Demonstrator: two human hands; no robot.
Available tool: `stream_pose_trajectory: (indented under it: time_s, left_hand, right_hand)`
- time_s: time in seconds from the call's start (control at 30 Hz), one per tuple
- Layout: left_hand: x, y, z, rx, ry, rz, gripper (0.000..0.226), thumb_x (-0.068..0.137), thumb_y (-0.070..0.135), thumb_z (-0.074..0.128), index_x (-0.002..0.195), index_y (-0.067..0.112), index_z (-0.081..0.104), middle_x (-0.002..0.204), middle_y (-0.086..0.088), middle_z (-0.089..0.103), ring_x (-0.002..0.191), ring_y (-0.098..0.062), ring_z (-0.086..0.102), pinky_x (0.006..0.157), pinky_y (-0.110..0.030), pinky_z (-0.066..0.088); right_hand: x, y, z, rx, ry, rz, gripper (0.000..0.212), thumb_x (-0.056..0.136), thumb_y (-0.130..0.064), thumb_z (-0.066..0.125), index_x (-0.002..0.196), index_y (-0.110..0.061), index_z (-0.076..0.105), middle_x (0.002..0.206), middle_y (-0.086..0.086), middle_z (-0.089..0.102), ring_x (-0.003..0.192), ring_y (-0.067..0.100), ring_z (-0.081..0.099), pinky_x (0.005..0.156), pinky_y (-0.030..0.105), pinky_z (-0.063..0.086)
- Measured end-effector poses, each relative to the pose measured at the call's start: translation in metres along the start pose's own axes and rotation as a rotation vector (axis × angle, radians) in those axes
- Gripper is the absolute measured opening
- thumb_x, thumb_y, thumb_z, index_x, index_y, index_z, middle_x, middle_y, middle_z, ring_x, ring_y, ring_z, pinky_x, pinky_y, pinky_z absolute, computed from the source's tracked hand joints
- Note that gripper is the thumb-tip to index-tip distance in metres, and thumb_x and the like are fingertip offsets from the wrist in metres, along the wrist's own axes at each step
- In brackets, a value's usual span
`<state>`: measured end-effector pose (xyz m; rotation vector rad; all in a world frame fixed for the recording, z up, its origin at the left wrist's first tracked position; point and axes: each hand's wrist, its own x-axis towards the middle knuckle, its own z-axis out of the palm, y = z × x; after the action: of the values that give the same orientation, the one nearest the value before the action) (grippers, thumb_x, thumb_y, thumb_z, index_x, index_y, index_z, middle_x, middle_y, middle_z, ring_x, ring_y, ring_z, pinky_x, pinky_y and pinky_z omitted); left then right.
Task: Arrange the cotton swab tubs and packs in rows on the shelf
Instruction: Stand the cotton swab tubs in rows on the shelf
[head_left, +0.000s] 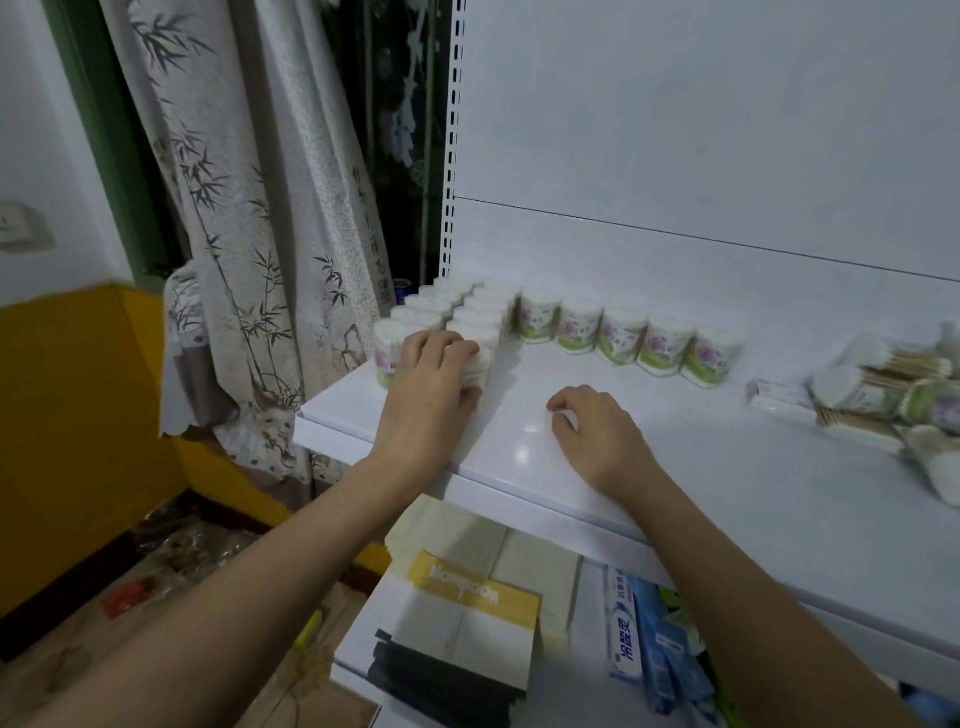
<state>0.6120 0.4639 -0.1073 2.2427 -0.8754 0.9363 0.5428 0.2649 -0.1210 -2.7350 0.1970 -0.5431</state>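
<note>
A white shelf (675, 467) with a white back panel stood beside a bamboo-print curtain (249, 208), with a yellow wall (62, 415) low to the left of the shelf. At the shelf's left end, two columns of tubs (457, 306) ran from the front edge back to the panel. From the rear of those columns a row of five tubs (628, 338) with purple and green labels stretched right along the shelf. At the shelf's right end, blurred packs (893, 384) of swabs lay in a loose heap, well apart from the row.

The left hand (431, 374) rested at the front of the columns, its fingers curled over the front tub (475, 364), gripping it from above; another tub sat just beside it on the left. The right hand (592, 431) lay on the bare shelf right of the columns, its fingers curled under, touching the surface and holding nothing that could be seen.

On the lower shelf beneath, a yellow and white box (457, 623) lay next to a toothpaste box (626, 623).
</note>
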Motion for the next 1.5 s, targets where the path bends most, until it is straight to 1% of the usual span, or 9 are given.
stream_pose_trajectory:
  time_s: [0.2,0.4,0.5,0.6,0.7,0.83,1.0,1.27,1.5]
  left_hand:
    - [0.004,0.002,0.003,0.041,-0.038,0.034,0.053,0.067,-0.005,0.074,0.117,0.007,0.061,0.113,-0.012,0.059,0.111,-0.036,0.044,0.091,-0.044,0.046]
    - [0.006,0.000,0.004,0.071,-0.036,0.036,0.055,0.063,-0.003,0.076,0.115,0.006,0.062,0.111,-0.012,0.059,0.108,-0.031,0.042,0.082,-0.044,0.049]
    - [0.000,0.008,-0.002,0.114,-0.045,0.030,0.060,0.066,0.012,0.080,0.122,0.010,0.059,0.120,-0.009,0.059,0.115,-0.034,0.047,0.083,-0.046,0.048]
    - [-0.006,0.023,-0.006,0.031,0.019,0.132,0.045,0.077,0.026,0.073,0.119,0.016,0.061,0.113,-0.003,0.063,0.108,-0.027,0.049,0.080,-0.042,0.046]
    - [-0.009,0.037,-0.002,-0.095,-0.102,0.190,0.029,0.086,0.031,0.062,0.113,0.021,0.063,0.104,0.003,0.064,0.099,-0.023,0.056,0.078,-0.038,0.047]
    - [-0.008,0.046,0.012,-0.149,-0.362,0.136,0.030,0.093,0.037,0.050,0.121,0.026,0.057,0.115,0.006,0.058,0.109,-0.019,0.049,0.089,-0.035,0.043]
    - [0.012,0.068,0.020,-0.213,-0.441,0.173,0.029,0.093,0.042,0.048,0.117,0.028,0.059,0.113,0.007,0.059,0.107,-0.015,0.049,0.087,-0.031,0.042]
    - [0.051,0.162,0.037,-0.442,-0.636,0.170,0.026,0.092,0.040,0.054,0.114,0.028,0.061,0.111,0.010,0.060,0.102,-0.011,0.053,0.088,-0.029,0.047]
    - [0.101,0.256,0.079,-0.662,-0.669,0.178,0.017,0.087,0.027,0.063,0.105,0.026,0.062,0.101,0.009,0.060,0.081,-0.005,0.054,0.062,-0.015,0.040]
  right_hand:
    - [-0.001,0.001,0.000,0.040,0.015,-0.012,0.023,0.099,-0.017,0.048,0.115,-0.015,0.063,0.118,-0.002,0.062,0.110,0.021,0.053,0.095,0.039,0.042]
    - [-0.003,0.002,0.000,0.109,0.045,-0.014,0.020,0.097,-0.012,0.050,0.110,-0.012,0.065,0.111,0.000,0.065,0.104,0.020,0.054,0.092,0.037,0.044]
    - [-0.002,0.002,0.002,0.120,0.037,0.008,0.019,0.097,-0.011,0.050,0.108,-0.014,0.065,0.111,-0.002,0.065,0.104,0.019,0.055,0.092,0.037,0.044]
    - [0.001,0.001,0.000,0.097,0.024,0.042,0.020,0.098,-0.012,0.047,0.107,-0.015,0.065,0.110,-0.002,0.065,0.103,0.019,0.054,0.093,0.035,0.043]
    - [0.000,-0.003,-0.003,0.129,0.041,0.086,0.021,0.098,-0.012,0.047,0.107,-0.014,0.066,0.107,0.001,0.065,0.100,0.017,0.056,0.091,0.033,0.045]
    - [-0.012,-0.009,-0.012,0.310,0.186,0.193,0.017,0.097,-0.012,0.052,0.098,-0.018,0.068,0.097,-0.007,0.068,0.091,0.010,0.062,0.083,0.026,0.048]
    - [-0.048,-0.005,-0.052,0.565,0.174,0.384,0.017,0.099,-0.017,0.053,0.094,-0.014,0.068,0.088,0.002,0.072,0.074,0.014,0.067,0.070,0.026,0.054]
    - [-0.078,0.048,-0.146,0.165,0.000,0.479,0.023,0.099,-0.032,0.052,0.090,-0.017,0.067,0.083,-0.003,0.072,0.068,0.011,0.067,0.063,0.026,0.053]
    - [-0.082,0.129,-0.232,-0.023,0.076,0.485,0.027,0.095,-0.027,0.057,0.070,-0.016,0.059,0.072,0.001,0.066,0.059,0.013,0.057,0.055,0.026,0.043]
